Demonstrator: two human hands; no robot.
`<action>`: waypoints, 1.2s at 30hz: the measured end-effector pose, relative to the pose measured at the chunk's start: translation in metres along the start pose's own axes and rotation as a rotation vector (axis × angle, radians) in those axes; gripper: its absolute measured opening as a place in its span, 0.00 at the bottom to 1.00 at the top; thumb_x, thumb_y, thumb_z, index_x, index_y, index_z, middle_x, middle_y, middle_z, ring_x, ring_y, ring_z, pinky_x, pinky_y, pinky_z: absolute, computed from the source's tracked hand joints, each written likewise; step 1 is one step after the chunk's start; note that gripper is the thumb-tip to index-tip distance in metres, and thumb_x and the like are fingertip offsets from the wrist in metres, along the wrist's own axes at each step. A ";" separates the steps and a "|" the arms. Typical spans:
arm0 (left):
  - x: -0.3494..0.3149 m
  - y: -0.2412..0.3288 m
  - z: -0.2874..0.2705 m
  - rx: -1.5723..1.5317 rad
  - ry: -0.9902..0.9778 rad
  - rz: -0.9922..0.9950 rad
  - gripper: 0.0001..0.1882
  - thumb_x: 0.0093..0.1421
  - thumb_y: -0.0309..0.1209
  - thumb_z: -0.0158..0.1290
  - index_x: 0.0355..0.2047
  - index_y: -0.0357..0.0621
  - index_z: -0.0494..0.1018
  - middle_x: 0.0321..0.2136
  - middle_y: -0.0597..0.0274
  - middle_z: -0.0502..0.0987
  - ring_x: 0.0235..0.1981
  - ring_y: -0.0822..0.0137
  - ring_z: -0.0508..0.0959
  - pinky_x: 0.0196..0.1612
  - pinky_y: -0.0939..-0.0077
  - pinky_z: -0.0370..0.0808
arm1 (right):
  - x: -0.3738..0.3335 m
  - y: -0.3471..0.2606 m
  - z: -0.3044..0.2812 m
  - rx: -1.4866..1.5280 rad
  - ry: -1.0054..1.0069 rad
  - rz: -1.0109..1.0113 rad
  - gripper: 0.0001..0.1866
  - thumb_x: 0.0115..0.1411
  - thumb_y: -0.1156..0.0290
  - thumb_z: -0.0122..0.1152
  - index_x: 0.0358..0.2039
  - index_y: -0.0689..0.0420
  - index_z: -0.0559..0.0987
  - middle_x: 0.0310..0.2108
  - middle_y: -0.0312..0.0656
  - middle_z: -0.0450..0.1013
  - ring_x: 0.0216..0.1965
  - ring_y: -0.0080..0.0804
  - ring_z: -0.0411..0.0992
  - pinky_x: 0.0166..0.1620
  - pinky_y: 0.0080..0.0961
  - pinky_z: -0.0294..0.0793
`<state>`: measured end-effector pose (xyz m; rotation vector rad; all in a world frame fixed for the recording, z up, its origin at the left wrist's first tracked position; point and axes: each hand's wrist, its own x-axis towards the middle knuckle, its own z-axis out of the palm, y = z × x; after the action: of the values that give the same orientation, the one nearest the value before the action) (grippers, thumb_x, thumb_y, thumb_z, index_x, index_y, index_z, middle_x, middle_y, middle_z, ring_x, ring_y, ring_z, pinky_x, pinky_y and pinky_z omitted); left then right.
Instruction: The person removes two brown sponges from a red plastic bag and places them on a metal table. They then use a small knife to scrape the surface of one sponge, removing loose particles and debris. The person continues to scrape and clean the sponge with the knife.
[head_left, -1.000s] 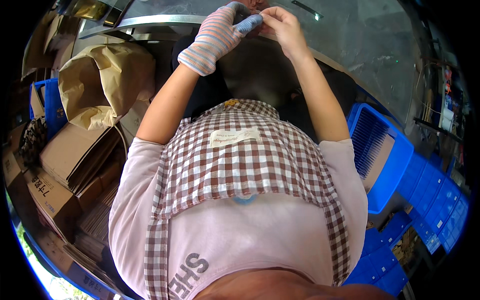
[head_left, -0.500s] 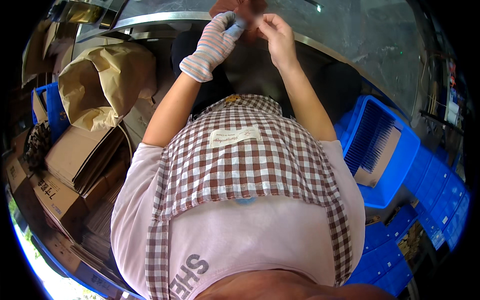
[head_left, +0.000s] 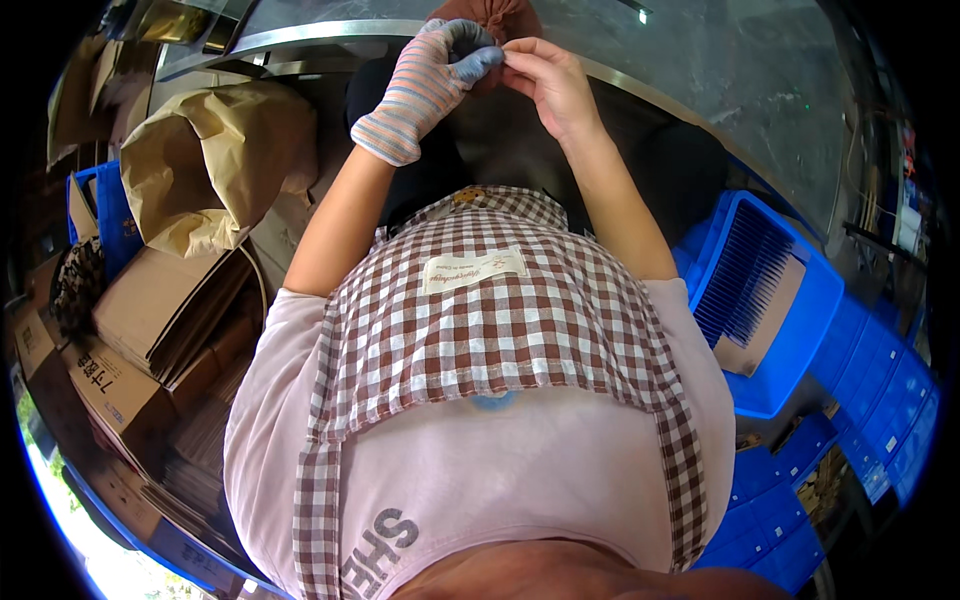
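Both hands meet at the table's (head_left: 330, 35) far edge: your gloved left hand (head_left: 425, 85) and bare right hand (head_left: 550, 85) pinch the gathered top of a reddish-brown cloth bundle (head_left: 490, 18), seemingly mid-way, not yet let go.

At the far edge of the curved metal-rimmed table (head_left: 300, 35) the striped-gloved left hand (head_left: 425, 85) and bare right hand (head_left: 550, 85) meet on a brown cloth bundle (head_left: 490, 18). Left of the person lie a crumpled brown paper sack (head_left: 215, 160) and, nearer, flattened cardboard boxes (head_left: 150, 320) — to the right, a blue plastic crate (head_left: 790, 300).
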<state>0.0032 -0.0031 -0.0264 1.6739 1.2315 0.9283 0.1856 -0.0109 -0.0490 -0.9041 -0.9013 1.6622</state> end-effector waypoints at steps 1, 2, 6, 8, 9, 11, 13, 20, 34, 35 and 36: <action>-0.001 -0.002 0.000 -0.003 -0.014 0.010 0.12 0.61 0.35 0.61 0.38 0.38 0.77 0.28 0.66 0.78 0.31 0.75 0.75 0.37 0.81 0.74 | 0.000 0.003 -0.006 0.029 -0.001 0.031 0.06 0.61 0.72 0.62 0.37 0.59 0.81 0.33 0.35 0.78 0.35 0.21 0.75 0.43 0.21 0.76; -0.003 -0.003 0.000 -0.004 -0.024 0.016 0.12 0.61 0.35 0.61 0.39 0.38 0.77 0.28 0.65 0.78 0.31 0.75 0.75 0.38 0.80 0.75 | 0.000 0.004 -0.008 0.059 -0.005 0.065 0.06 0.60 0.72 0.62 0.37 0.58 0.82 0.34 0.35 0.78 0.35 0.21 0.75 0.42 0.20 0.76; -0.004 -0.002 0.001 0.110 -0.016 -0.011 0.13 0.61 0.34 0.61 0.42 0.38 0.77 0.30 0.64 0.80 0.33 0.75 0.76 0.39 0.79 0.75 | 0.000 0.001 -0.008 -0.053 -0.020 0.055 0.07 0.61 0.72 0.60 0.38 0.58 0.81 0.33 0.33 0.77 0.34 0.20 0.74 0.42 0.19 0.75; -0.005 -0.002 0.001 0.152 -0.016 -0.008 0.13 0.61 0.33 0.60 0.42 0.38 0.77 0.31 0.63 0.80 0.32 0.75 0.75 0.39 0.79 0.75 | -0.001 0.000 -0.005 -0.112 -0.039 0.024 0.06 0.61 0.72 0.59 0.38 0.58 0.81 0.33 0.33 0.76 0.34 0.19 0.74 0.43 0.19 0.75; -0.005 -0.002 0.002 0.172 -0.016 -0.006 0.13 0.61 0.33 0.60 0.42 0.38 0.77 0.31 0.63 0.80 0.32 0.75 0.75 0.39 0.78 0.75 | -0.002 0.000 -0.004 -0.144 -0.047 0.008 0.06 0.62 0.73 0.59 0.38 0.58 0.80 0.33 0.32 0.76 0.34 0.19 0.73 0.43 0.19 0.75; -0.003 0.003 0.001 0.097 -0.063 -0.065 0.13 0.61 0.34 0.60 0.42 0.37 0.77 0.31 0.62 0.80 0.32 0.75 0.75 0.39 0.78 0.75 | 0.000 0.001 -0.008 -0.117 -0.093 -0.016 0.06 0.63 0.73 0.57 0.39 0.58 0.80 0.34 0.32 0.75 0.36 0.19 0.73 0.44 0.19 0.74; -0.003 0.003 0.001 0.046 -0.096 -0.077 0.13 0.61 0.34 0.60 0.42 0.37 0.77 0.32 0.61 0.80 0.32 0.74 0.75 0.39 0.76 0.75 | -0.001 0.003 -0.012 -0.058 -0.142 -0.021 0.06 0.63 0.73 0.56 0.39 0.58 0.79 0.35 0.32 0.74 0.37 0.19 0.72 0.45 0.20 0.73; -0.008 -0.002 0.009 0.347 -0.011 0.156 0.11 0.57 0.29 0.60 0.39 0.39 0.76 0.32 0.50 0.78 0.33 0.52 0.78 0.39 0.67 0.76 | 0.000 0.001 -0.017 -0.080 -0.211 0.086 0.07 0.64 0.67 0.59 0.37 0.57 0.78 0.35 0.32 0.74 0.37 0.19 0.71 0.46 0.20 0.72; -0.023 -0.002 0.022 0.284 0.175 0.259 0.11 0.56 0.28 0.61 0.38 0.36 0.76 0.31 0.50 0.77 0.32 0.50 0.78 0.37 0.67 0.76 | -0.004 -0.008 -0.021 -0.063 -0.178 0.266 0.09 0.65 0.65 0.60 0.39 0.56 0.78 0.31 0.30 0.73 0.30 0.18 0.72 0.39 0.20 0.76; -0.024 -0.004 0.021 0.300 0.184 0.275 0.10 0.58 0.27 0.60 0.38 0.34 0.76 0.32 0.50 0.78 0.34 0.53 0.79 0.38 0.69 0.76 | -0.004 -0.003 -0.022 0.072 -0.201 0.243 0.08 0.64 0.66 0.60 0.38 0.56 0.79 0.31 0.31 0.74 0.30 0.18 0.73 0.38 0.19 0.77; -0.025 -0.005 0.021 0.243 0.173 0.260 0.10 0.59 0.27 0.59 0.39 0.34 0.75 0.32 0.50 0.78 0.35 0.55 0.79 0.39 0.70 0.76 | -0.004 -0.001 -0.023 0.208 -0.223 0.219 0.07 0.64 0.67 0.61 0.38 0.56 0.79 0.31 0.32 0.75 0.29 0.18 0.74 0.37 0.19 0.78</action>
<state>0.0144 -0.0301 -0.0413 2.0162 1.3029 1.1366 0.2069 -0.0115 -0.0582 -0.7038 -0.7787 2.0351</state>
